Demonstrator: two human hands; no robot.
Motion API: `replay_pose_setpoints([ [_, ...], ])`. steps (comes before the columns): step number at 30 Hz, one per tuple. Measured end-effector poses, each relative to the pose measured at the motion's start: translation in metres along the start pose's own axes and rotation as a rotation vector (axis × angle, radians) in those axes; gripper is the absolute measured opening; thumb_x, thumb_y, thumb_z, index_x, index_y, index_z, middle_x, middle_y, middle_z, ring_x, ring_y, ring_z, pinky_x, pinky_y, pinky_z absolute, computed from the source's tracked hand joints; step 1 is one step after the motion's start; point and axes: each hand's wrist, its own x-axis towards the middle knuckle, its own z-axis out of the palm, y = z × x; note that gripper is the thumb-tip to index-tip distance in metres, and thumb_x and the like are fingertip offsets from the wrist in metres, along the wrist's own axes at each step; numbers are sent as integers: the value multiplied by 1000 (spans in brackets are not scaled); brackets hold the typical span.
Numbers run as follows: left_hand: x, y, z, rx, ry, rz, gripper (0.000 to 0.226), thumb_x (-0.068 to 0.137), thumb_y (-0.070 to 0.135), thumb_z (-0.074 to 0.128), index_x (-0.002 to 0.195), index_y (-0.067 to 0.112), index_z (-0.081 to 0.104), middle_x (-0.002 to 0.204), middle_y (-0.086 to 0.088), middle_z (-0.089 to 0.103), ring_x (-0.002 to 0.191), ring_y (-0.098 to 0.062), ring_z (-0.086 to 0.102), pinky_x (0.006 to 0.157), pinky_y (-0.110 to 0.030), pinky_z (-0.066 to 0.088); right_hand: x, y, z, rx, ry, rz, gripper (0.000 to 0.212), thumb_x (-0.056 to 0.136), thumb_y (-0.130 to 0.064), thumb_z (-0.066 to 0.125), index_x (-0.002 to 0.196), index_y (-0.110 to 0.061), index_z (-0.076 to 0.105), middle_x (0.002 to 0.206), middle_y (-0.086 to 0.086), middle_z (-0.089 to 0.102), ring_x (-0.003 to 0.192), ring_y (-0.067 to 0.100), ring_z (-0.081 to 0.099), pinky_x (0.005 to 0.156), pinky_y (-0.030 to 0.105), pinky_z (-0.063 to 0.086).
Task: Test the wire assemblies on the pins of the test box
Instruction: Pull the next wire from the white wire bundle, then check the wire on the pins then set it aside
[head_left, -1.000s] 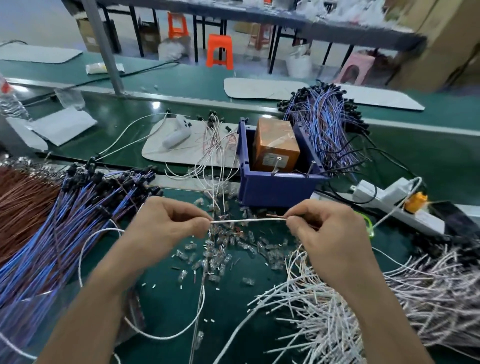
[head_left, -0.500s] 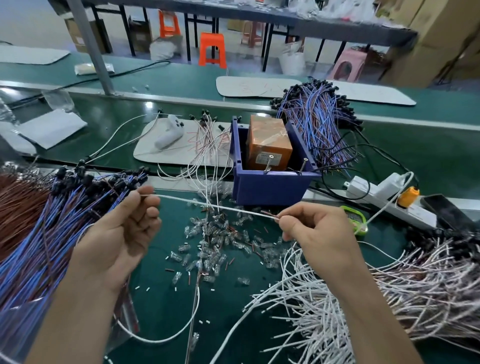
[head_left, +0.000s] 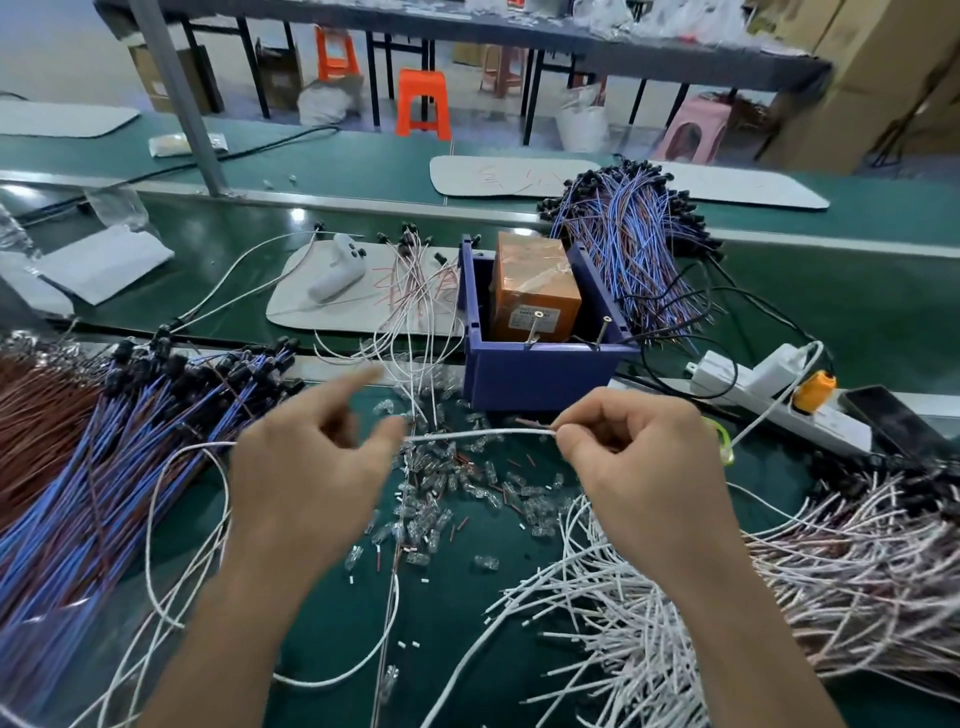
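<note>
A blue bin (head_left: 545, 371) holds the orange test box (head_left: 535, 291), and two metal pins (head_left: 535, 325) stand at the bin's near rim. My right hand (head_left: 639, 457) pinches the end of a white wire (head_left: 478, 434) just in front of the bin. The wire runs left to my left hand (head_left: 311, 467), whose thumb touches it while the forefinger points up and away, blurred. Behind that hand the wire loops down over the green mat.
Blue and brown wire bundles (head_left: 104, 467) lie at left, white wires (head_left: 727, 597) at right, another blue bundle (head_left: 634, 244) behind the bin. Small clear connectors (head_left: 441, 499) litter the mat between my hands. A power strip (head_left: 769, 384) lies at right, a white pad (head_left: 353, 296) behind.
My left hand let the wire slip and spread its fingers, moved out to the left, then came back toward the wire. My right hand kept its pinch near the bin.
</note>
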Motion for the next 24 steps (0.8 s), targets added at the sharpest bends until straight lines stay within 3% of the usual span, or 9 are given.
replay_pose_setpoints([
  [2, -11, 19, 9, -193, -151, 151, 33, 76, 36, 87, 106, 47, 78, 94, 24, 68, 94, 6, 61, 80, -5, 42, -2, -2, 2, -46, -34, -30, 24, 85, -10, 75, 67, -26, 73, 54, -15, 63, 48, 3, 57, 46, 9, 36],
  [4, -16, 32, 22, -289, -264, 205, 24, 75, 33, 89, 94, 44, 81, 101, 28, 69, 104, 5, 62, 88, -6, 42, -4, -3, 3, -46, -61, -50, 22, 85, -11, 75, 69, -27, 74, 57, -16, 65, 52, 3, 61, 48, 9, 38],
  [8, -12, 34, 42, -412, -310, 124, 20, 79, 24, 87, 74, 42, 78, 80, 21, 73, 81, -6, 67, 72, -18, 50, -9, -2, 3, -23, -105, -54, 22, 86, -13, 74, 70, -29, 74, 56, -15, 64, 48, 4, 57, 46, 9, 36],
  [12, -9, 19, 51, -335, -201, 24, 29, 85, 22, 82, 71, 45, 73, 76, 23, 70, 72, -1, 64, 64, -11, 45, -10, 5, 0, -13, -57, 25, 27, 87, -10, 73, 67, -27, 72, 53, -12, 63, 43, 3, 53, 44, 12, 37],
  [16, -14, 6, 47, -116, -16, 54, 24, 87, 25, 80, 101, 44, 76, 96, 32, 61, 96, 3, 55, 88, -11, 39, -6, 8, -6, 38, 74, 79, 25, 87, -10, 74, 67, -25, 72, 55, -10, 65, 45, 3, 51, 44, 18, 40],
  [18, -21, 6, 48, -78, 43, 61, 6, 86, 46, 75, 90, 43, 77, 85, 25, 67, 84, -1, 58, 75, -19, 43, -4, 6, -4, 71, 118, 98, 23, 88, -12, 73, 68, -25, 72, 55, -11, 65, 46, 3, 52, 45, 17, 41],
  [19, -24, 10, 50, -98, 2, 18, 17, 87, 54, 70, 83, 39, 78, 73, 19, 70, 71, -3, 59, 65, -20, 44, -4, 5, -2, 86, 131, 107, 23, 88, -14, 73, 69, -26, 72, 55, -11, 65, 46, 4, 53, 45, 18, 42],
  [21, -27, 17, 59, -396, -229, -187, 22, 92, 52, 69, 91, 32, 79, 65, 8, 72, 50, -4, 55, 51, -19, 45, -5, 2, 1, 135, 122, 124, 22, 88, -14, 74, 70, -27, 73, 57, -8, 67, 49, 9, 56, 47, 23, 45],
  [24, -20, 33, 57, -1173, -393, -625, 29, 96, 33, 64, 117, 15, 73, 71, -3, 71, 53, -9, 55, 49, -17, 48, -11, 0, 3, 222, 6, 152, 24, 88, -12, 73, 77, -33, 76, 58, -3, 69, 49, 11, 60, 46, 21, 45],
])
